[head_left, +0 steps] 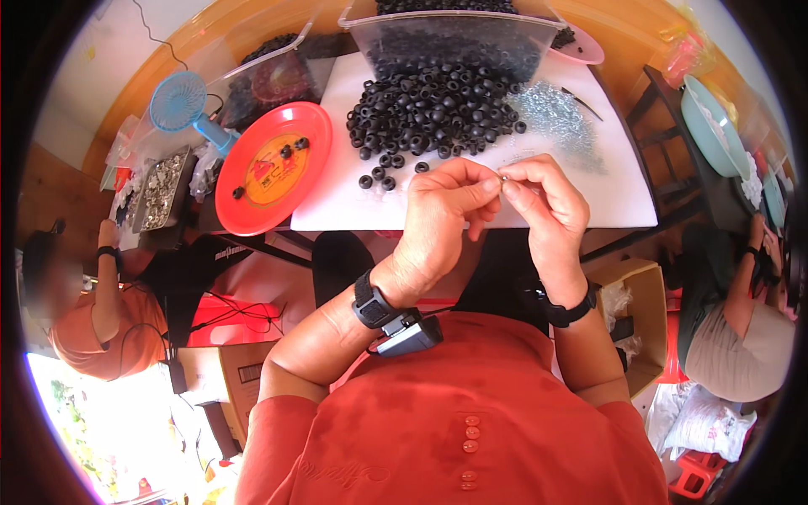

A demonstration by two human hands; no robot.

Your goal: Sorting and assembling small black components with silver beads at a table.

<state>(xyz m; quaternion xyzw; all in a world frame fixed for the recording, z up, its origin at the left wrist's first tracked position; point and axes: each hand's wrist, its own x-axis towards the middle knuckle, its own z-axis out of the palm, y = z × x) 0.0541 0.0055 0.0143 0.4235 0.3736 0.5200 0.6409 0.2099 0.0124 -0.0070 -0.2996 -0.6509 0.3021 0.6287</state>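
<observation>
My left hand (442, 220) and my right hand (555, 215) meet fingertip to fingertip over the table's front edge, both closed in a pinch. A tiny shiny piece (503, 178) shows between the fingertips; its exact kind is too small to make out. Beyond the hands lies a heap of round black pieces with holes (438, 109), like large beads, with several loose ones at its near left side. Right of that heap spreads a pile of small silvery pieces (555, 118). A thin dark stick (582, 104) lies at the edge of the silvery pile.
An orange-red plate (237, 156) holding several black pieces overhangs the white tabletop (337, 202) on the left. Clear bins (471, 38) of black pieces stand at the back. A blue fan (178, 103) is at far left. People sit on both sides; a cardboard box (644, 328) stands at right.
</observation>
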